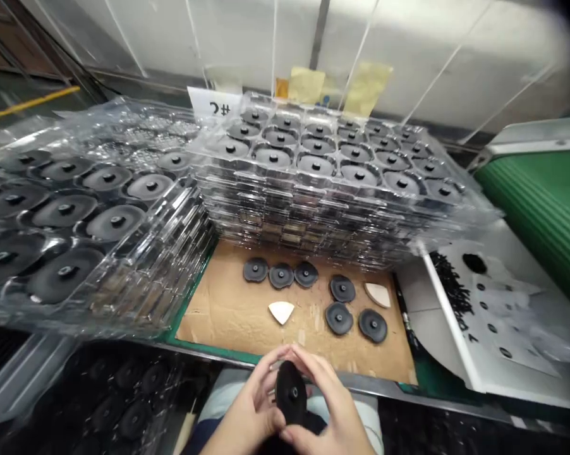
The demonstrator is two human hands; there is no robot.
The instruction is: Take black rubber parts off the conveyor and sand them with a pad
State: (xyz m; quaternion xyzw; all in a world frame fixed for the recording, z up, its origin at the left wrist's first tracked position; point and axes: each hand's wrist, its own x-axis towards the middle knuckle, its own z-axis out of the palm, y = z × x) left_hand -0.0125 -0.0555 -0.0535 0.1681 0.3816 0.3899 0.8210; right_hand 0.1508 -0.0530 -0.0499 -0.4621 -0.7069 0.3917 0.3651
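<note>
Close to my body, just past the bench's front edge, a black disc-shaped part (291, 393) with a small raised hub is held between both hands. My left hand (256, 398) curls round its left side, thumb near the lower rim. My right hand (330, 404) closes on it from the right, thumb at the bottom. On the cardboard sheet (218, 309) beyond my hands lie several similar black discs (281, 275), hubs up. A pale wedge-shaped piece (281, 311) lies among them, and another pale wedge (378, 294) sits at the right.
Stacked clear plastic trays (313, 167) full of black discs stand at the back, with another tray stack (62, 208) on the left. To the right are a white bin (455, 328) holding small black parts and a green conveyor belt (545, 189). More discs (133, 417) sit below the bench.
</note>
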